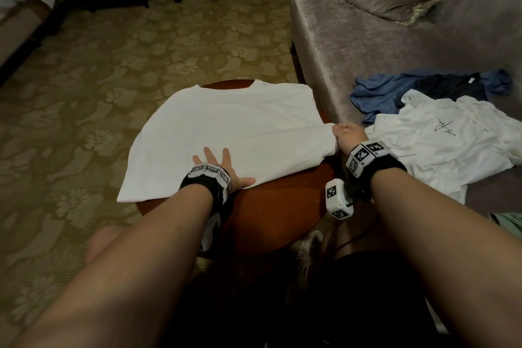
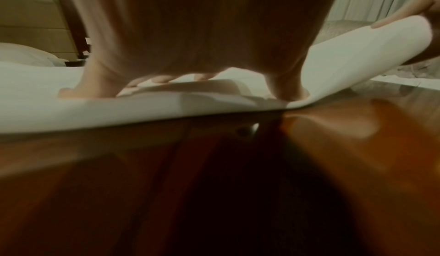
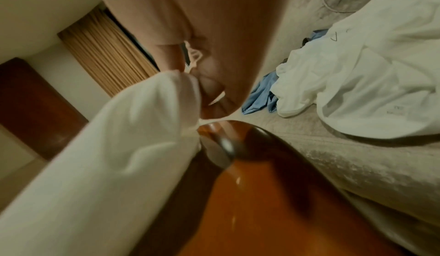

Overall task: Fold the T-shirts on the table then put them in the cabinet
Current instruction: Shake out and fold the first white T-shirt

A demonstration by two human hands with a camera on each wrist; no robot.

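On the round, reddish-brown wooden table [image 1: 282, 206], a plain white T-shirt [image 1: 240, 127] is lying spread flat, its neckline pointing away from the person and its left side hanging over the table's edge. It is showing no print, only a few shallow creases running across the cloth. The left hand [image 1: 223, 169] is pressing down on the near hem with its fingers straight and spread apart; the left wrist view is showing the fingertips [image 2: 161, 79] flat against the fabric. The right hand [image 1: 348, 135] is pinching the shirt's near right corner, thumb and fingers closed on the cloth, and is lifting that corner clear of the tabletop so that it is curling upward. To the right, on a grey velvet sofa [image 1: 339, 51], 3 more garments are lying unfolded in a loose heap: a white T-shirt with a small dark line drawing [image 1: 440, 138], a blue one [image 1: 378, 99] and a black one [image 1: 449, 87]. A patterned carpet [image 1: 99, 79] is covering the floor.
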